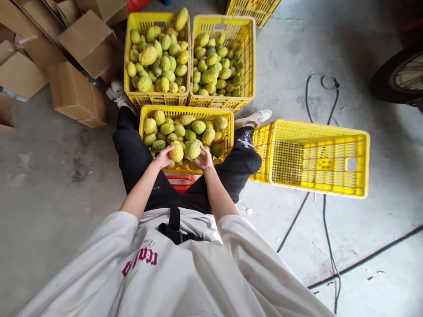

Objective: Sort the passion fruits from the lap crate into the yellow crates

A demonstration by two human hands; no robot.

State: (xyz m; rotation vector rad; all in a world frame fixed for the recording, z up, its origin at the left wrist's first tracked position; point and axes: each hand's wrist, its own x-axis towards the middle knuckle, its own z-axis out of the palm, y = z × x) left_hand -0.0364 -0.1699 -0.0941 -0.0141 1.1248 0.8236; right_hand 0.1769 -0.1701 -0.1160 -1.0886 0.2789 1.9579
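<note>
I sit with a yellow crate (228,115) of green-yellow citrus fruit between my knees. My left hand (162,157) is closed round a yellowish fruit (176,151) at the crate's near edge. Right beside it, my right hand (204,159) grips a greener fruit (192,149). The two fruits touch each other just above the pile. Two more yellow crates, the left full crate (132,94) and the right full crate (250,57), stand behind, both heaped with the same fruit.
An empty yellow crate (319,187) lies on the concrete floor to my right. Cardboard boxes (76,92) are piled at the left. Black cables (325,220) run across the floor on the right, near a wheel (399,77). A red stool (181,181) shows under me.
</note>
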